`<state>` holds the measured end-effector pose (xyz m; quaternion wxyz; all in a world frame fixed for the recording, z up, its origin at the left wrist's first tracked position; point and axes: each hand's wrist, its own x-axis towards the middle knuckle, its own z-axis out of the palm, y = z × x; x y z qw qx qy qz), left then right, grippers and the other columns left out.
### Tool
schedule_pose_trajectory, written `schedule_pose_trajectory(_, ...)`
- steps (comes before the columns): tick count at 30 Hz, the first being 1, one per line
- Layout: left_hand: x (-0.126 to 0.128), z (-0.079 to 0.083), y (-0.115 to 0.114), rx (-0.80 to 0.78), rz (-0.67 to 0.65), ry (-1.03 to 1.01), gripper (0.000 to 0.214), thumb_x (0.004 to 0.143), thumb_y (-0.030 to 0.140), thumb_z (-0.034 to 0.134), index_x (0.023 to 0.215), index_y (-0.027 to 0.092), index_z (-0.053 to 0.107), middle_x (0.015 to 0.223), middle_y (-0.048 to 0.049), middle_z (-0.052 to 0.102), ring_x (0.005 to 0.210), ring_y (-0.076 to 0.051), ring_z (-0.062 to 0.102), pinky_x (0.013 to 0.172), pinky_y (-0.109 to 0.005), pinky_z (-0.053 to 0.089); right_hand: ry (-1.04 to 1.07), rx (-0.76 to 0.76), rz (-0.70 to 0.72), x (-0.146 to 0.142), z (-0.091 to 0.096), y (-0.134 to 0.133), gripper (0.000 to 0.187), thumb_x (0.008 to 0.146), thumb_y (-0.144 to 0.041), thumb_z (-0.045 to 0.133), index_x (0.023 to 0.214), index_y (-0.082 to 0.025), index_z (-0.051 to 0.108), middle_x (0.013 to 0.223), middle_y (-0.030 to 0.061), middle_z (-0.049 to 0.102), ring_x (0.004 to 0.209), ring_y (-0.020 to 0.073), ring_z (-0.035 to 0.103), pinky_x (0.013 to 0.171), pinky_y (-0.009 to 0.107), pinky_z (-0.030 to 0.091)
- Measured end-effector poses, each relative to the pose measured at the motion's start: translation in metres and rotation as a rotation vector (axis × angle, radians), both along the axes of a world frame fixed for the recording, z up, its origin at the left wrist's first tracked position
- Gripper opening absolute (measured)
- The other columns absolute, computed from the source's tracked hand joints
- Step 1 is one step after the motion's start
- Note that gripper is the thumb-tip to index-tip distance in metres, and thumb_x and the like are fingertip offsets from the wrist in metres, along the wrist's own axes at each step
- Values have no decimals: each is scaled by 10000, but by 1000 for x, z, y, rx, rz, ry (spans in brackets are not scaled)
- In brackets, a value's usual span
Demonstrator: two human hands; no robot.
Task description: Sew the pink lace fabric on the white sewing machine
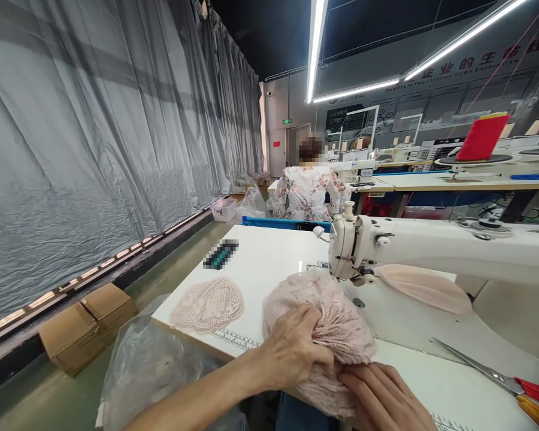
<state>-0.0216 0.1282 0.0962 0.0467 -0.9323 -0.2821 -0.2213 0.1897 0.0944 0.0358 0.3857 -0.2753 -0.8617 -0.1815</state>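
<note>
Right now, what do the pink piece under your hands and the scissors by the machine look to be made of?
Pink piece: soft lace-like fabric, matte, with an openwork pattern and gathered folds; both the left hand and right hand press on it. Scissors: shiny metal blades, probably steel; red and yellow handles look like glossy plastic.

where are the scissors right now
In the head view, the scissors lie on the white table at the far right, red handles toward the edge, right of the right hand and below the sewing machine.

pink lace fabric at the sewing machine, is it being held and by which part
Yes. The left hand grips the bunched pink lace fabric at its near middle; the right hand presses on its near lower edge.
</note>
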Motion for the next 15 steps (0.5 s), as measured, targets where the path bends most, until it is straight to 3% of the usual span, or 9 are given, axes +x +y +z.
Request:
schedule_pose_trajectory(6, -1, 4, -7, -52, -9, 10, 331, 804, 103, 561, 1046, 274, 710, 924, -52, 438, 938, -214, 488, 794, -311, 410, 98, -92, 14, 8, -10, 6, 238, 981, -174, 396, 1134, -174, 578, 924, 85, 710, 820, 172, 661, 701, 257, 532)
schedule_pose_trajectory(9, 1, -2, -7, -65, -5, -45, 227, 796, 311, 685, 1014, 251, 708, 964, -57, 454, 966, -233, 496, 834, -343, 423, 153, -121, 13, 6, -5, 5, 218, 979, -154, 394, 1109, -197, 564, 875, 63, 698, 765, 163, 653, 650, 254, 536)
schedule_pose_trajectory(11, 4, -7, -5, -35, 11, -97, 296, 772, 469, 732, 957, 239, 716, 965, -55, 467, 955, -240, 498, 829, -355, 424, 192, -126, 10, 4, -2, 4, 207, 985, -157, 391, 1094, -208, 560, 846, 48, 684, 738, 162, 646, 637, 258, 528)
schedule_pose_trajectory(13, 6, -11, -2, -30, 59, -162, 213, 814, 423, 712, 863, 215, 718, 907, -41, 469, 898, -214, 502, 779, -325, 417, 233, -111, 4, 3, 0, 3, 209, 987, -167, 404, 1116, -209, 562, 901, 60, 681, 806, 181, 655, 694, 285, 527)
schedule_pose_trajectory(15, 7, -11, 2, -66, 126, -227, 94, 869, 254, 649, 824, 192, 704, 856, -26, 457, 842, -180, 503, 726, -288, 398, 256, -91, -22, 2, 3, 0, 226, 978, -171, 444, 1159, -205, 575, 1030, 93, 671, 945, 213, 646, 796, 327, 510)
